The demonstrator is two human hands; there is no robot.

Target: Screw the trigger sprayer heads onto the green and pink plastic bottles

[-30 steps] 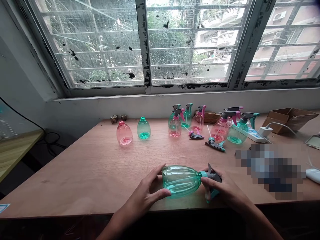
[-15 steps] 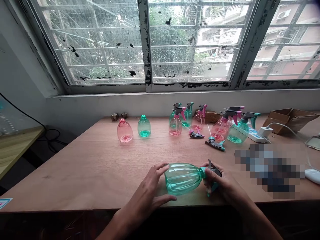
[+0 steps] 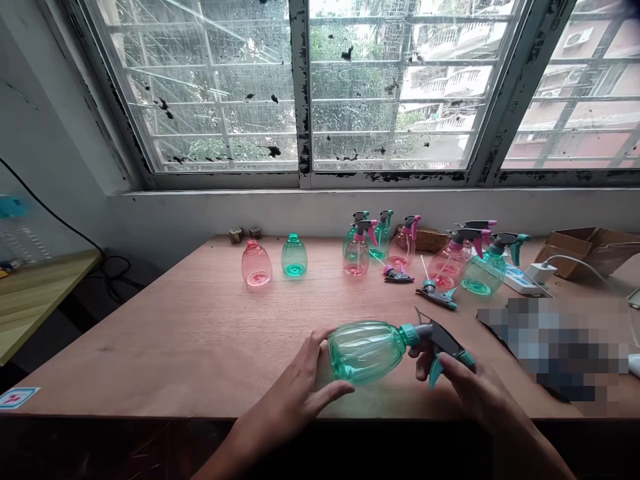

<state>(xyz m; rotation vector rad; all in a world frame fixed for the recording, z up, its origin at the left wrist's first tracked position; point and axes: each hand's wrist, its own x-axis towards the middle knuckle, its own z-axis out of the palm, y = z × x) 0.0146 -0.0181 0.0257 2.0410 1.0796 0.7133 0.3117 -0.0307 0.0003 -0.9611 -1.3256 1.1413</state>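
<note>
A clear green plastic spray bottle (image 3: 367, 350) lies on its side near the front edge of the bench (image 3: 200, 347), its ribbed, egg-shaped body empty. Its neck points right, fitted with a grey trigger sprayer head (image 3: 440, 340) with teal collar and lever.

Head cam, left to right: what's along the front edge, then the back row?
Front: left hand → green spray bottle → right hand. Back: two brown cubes → headless pink bottle → headless green bottle → power strip → cardboard box.
</note>
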